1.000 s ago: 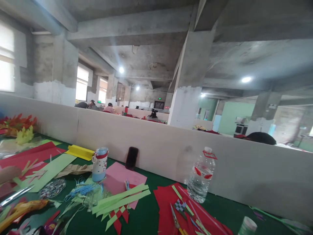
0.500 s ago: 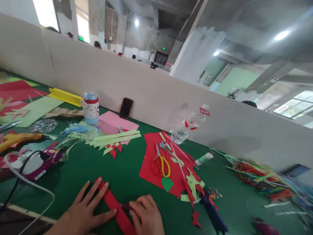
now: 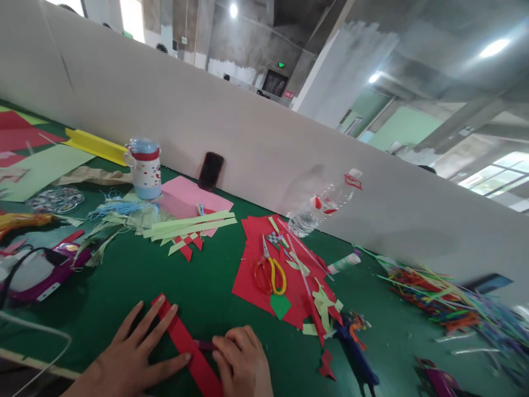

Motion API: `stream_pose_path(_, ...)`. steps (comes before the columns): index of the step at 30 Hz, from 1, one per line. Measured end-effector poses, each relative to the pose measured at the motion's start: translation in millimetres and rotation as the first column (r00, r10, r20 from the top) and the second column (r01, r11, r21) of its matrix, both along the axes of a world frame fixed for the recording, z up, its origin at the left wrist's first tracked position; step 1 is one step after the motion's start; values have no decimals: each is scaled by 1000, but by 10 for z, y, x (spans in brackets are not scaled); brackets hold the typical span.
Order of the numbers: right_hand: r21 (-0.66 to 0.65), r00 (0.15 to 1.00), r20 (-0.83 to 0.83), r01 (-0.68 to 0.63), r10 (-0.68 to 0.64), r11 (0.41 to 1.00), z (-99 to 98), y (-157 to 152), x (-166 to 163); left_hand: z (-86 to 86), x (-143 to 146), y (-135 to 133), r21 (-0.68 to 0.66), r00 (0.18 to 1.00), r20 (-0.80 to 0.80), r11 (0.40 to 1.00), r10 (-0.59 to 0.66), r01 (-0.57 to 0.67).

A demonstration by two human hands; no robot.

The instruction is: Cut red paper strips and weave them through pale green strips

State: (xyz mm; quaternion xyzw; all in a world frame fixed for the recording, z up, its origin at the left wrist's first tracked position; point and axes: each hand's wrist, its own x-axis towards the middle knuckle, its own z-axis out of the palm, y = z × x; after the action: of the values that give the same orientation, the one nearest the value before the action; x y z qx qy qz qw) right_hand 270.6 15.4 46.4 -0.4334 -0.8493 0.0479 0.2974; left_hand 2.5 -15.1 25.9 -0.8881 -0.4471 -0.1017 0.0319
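In the lower centre of the frame, the right grip point(image 3: 243, 358) is clenched on a slim dark tool point(image 3: 205, 345), pinched between thumb and fingers; its far end lies right at the edge of a red strip point(image 3: 180, 333), and whether it is a pen or a blade I cannot tell. The left grip point(image 3: 128, 355), at the lower left, grasps nothing: its fingers are spread, pressing the strip down

The strip slants across the lower centre of the desk point(image 3: 136, 278). It looks like paper or thin card, so probably light, flexible and easily creased or torn; best pinned flat near its ends or lifted by the long edges. The tool seems light and rigid, best pinched close to its working end

Further out, right of centre, scissors point(image 3: 269, 260) lie on red sheets point(image 3: 250, 275). A tube point(image 3: 344, 264) beyond them shows no readable label, and the bottle point(image 3: 324, 204) bears red marks but no legible name. The cup point(image 3: 146, 171) at left has a printed pattern. At the top, a green sign point(image 3: 281, 64) and a red sign point(image 3: 288, 95) are too small to read
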Motion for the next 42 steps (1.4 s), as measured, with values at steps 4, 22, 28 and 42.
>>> stream_pose_path(4, -1, 1000, 13, 1, -1, 1000, -4, 8, 24, -180, -31, 19, 89, 999, 37, 996, 14, -17)
stream_pose_path(22, -2, 999, 22, -29, 29, 1000, -81, 81, 38, -558, -109, 75, 185, 995, 59, 980, -87, 74)
stream_pose_path(28, -12, 1000, 14, -22, 23, 1000, -25, 80, 48, -555, -112, 57, 100, 999, 39, 995, -28, 24)
stream_pose_path(42, -33, 999, 34, -6, 7, 999, -78, 32, 72, -417, 4, 60, 197, 995, 98, 980, 0, -19)
